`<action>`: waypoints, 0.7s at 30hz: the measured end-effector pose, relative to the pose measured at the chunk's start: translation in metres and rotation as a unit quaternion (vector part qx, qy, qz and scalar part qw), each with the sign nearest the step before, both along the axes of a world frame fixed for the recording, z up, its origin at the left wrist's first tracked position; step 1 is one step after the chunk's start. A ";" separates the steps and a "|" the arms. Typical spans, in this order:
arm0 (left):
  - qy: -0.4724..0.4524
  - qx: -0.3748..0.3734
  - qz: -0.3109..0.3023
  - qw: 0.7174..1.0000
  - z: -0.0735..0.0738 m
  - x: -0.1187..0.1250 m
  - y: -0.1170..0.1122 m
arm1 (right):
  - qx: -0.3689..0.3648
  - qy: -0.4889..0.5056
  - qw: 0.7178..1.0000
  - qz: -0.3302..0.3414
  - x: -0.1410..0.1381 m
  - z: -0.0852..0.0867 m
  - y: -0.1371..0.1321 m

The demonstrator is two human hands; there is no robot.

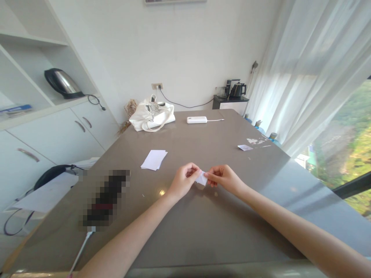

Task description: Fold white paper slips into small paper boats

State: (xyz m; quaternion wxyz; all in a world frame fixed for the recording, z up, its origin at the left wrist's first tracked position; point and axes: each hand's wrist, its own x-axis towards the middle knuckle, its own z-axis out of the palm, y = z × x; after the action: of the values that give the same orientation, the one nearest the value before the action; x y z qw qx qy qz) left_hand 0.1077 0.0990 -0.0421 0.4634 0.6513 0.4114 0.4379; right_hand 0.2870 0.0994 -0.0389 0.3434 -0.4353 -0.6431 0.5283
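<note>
Left hand [184, 180] and right hand [225, 178] meet over the table [203, 235]. Each presses thumb and fingertips onto one end of a small white slip [202, 178], with the other fingers curled in. The slip sits between the two hands, to the right of the stack [154, 159] of white sheets and nearer the person. I cannot tell whether it rests on the table or is held just above it. It looks folded or creased, but it is too small to be sure.

The main risk seems to be the slip itself. It is thin, tiny and held only by its ends, so an uneven pull from either hand would likely tear it or set a crooked crease. If one pinch loosened, it could drop onto the glossy tabletop, where something that flat and light would be fiddly to pick up.

The left forearm passes close to a blurred dark object [106, 199], which sits left of the stack and nearer the person. A wide swing of that elbow could knock it. Scraps [245, 147] lie well right of the stack. The bag [151, 114] and the power bank [197, 120] lie beyond it, far enough from the hands to be in little danger.
</note>
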 end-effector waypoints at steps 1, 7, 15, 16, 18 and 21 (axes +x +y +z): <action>0.005 0.002 -0.003 1.000 0.000 0.000 0.000 | 0.003 0.003 1.000 -0.003 0.000 0.001 0.000; 0.004 -0.021 -0.038 0.999 0.002 0.001 -0.004 | -0.042 0.028 0.999 -0.004 -0.004 0.004 -0.004; 0.041 0.043 0.006 0.998 0.003 0.002 -0.006 | -0.081 0.033 0.994 0.067 -0.005 -0.004 -0.007; 0.036 0.038 0.001 0.999 0.003 0.002 -0.005 | -0.075 0.032 0.995 0.065 -0.005 -0.004 -0.007; 0.026 0.022 -0.014 0.999 0.002 0.003 -0.004 | -0.070 0.027 0.995 0.064 -0.004 -0.003 -0.007; 0.020 0.016 -0.023 0.999 0.002 0.003 -0.004 | -0.083 0.018 0.995 0.061 -0.005 0.001 -0.008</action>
State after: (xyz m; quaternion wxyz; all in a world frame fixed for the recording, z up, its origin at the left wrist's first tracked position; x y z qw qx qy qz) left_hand 0.1110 0.0948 -0.0399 0.4544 0.6768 0.3980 0.4207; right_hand 0.2817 0.0916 -0.0380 0.2844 -0.4127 -0.6164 0.6073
